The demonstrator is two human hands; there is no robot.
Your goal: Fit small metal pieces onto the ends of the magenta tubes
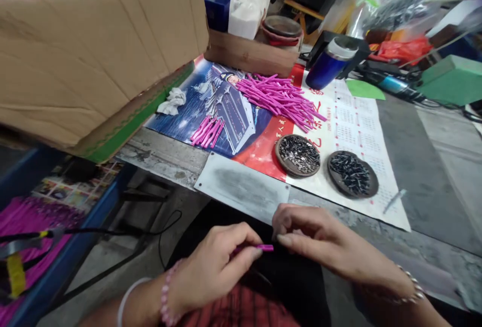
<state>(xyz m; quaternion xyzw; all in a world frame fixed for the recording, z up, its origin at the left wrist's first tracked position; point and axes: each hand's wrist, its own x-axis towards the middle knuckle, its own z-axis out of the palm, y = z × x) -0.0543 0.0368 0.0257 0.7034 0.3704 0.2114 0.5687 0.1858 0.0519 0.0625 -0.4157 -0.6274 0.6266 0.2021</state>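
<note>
My left hand [222,256] is closed, thumb and forefinger pinching a thin magenta tube [267,248] whose end sticks out to the right. Just beyond that end is my right hand [309,234], its fingers curled together with the thumb; whatever they hold, if anything, is hidden. Both hands are above my lap, at the table's near edge. On the table lie a big pile of magenta tubes [278,98] and a smaller bunch of magenta pieces [208,132]. One round dish [277,158] holds small shiny metal parts; another dish [372,179] holds dark, thin parts.
A large cardboard box [101,56] stands at the left. A grey metal plate [241,181] lies at the near edge. Behind are a wooden board [252,53], a white jug [246,13] and a blue tumbler [327,66]. At lower left, a blue-edged bin [75,266] contains more magenta tubes.
</note>
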